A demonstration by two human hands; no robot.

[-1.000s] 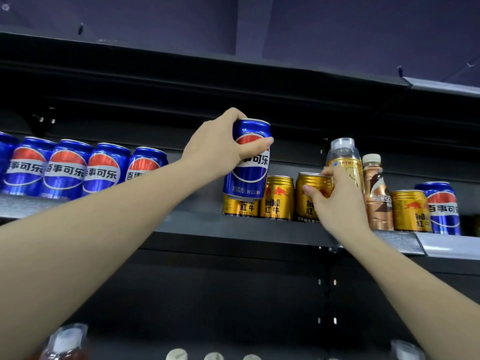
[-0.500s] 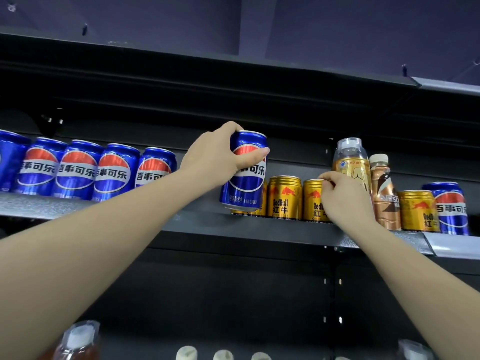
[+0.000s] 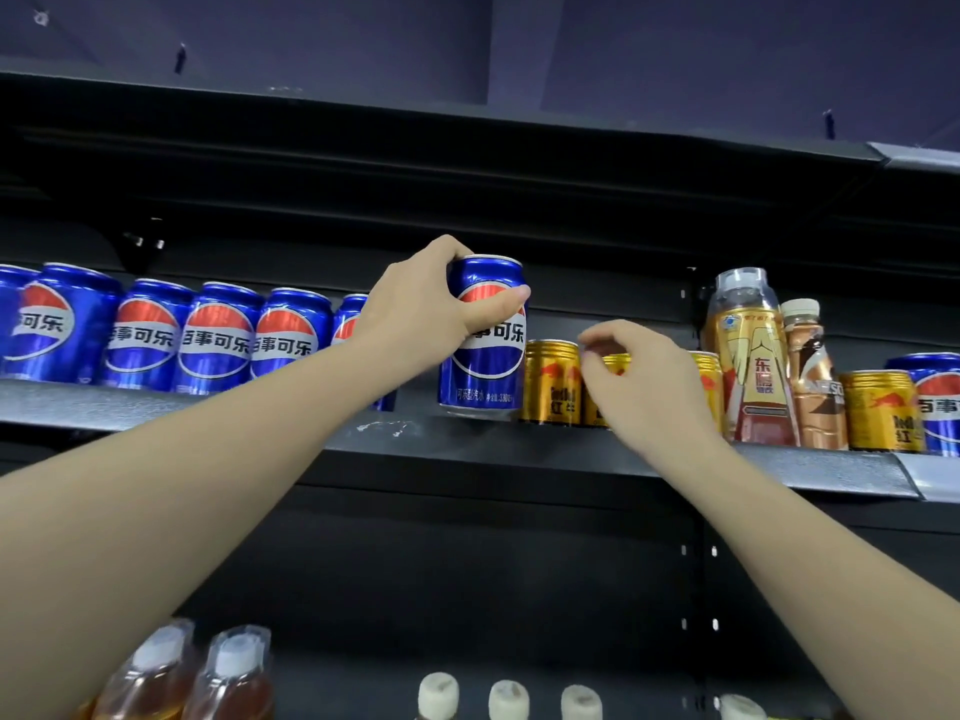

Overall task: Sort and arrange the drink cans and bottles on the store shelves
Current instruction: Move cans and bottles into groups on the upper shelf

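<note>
My left hand [image 3: 415,314] grips a blue Pepsi can [image 3: 485,350] from its left side, thumb across the front. The can's base is down at the dark upper shelf [image 3: 467,439], close beside a gold Red Bull can [image 3: 550,381]. My right hand [image 3: 644,381] hovers in front of two more gold cans [image 3: 709,376], fingers loosely curled and holding nothing. A row of several Pepsi cans [image 3: 218,340] stands at the left of the same shelf.
Right of my right hand stand a tall gold bottle [image 3: 748,356], a brown coffee bottle [image 3: 810,376], another gold can [image 3: 878,413] and a Pepsi can [image 3: 940,402]. On the lower shelf are amber bottles [image 3: 150,678] and white-capped bottles [image 3: 509,698].
My left hand lowered the Pepsi can to the shelf beside the gold cans. My right hand let go of the gold can it held and drew back slightly.
</note>
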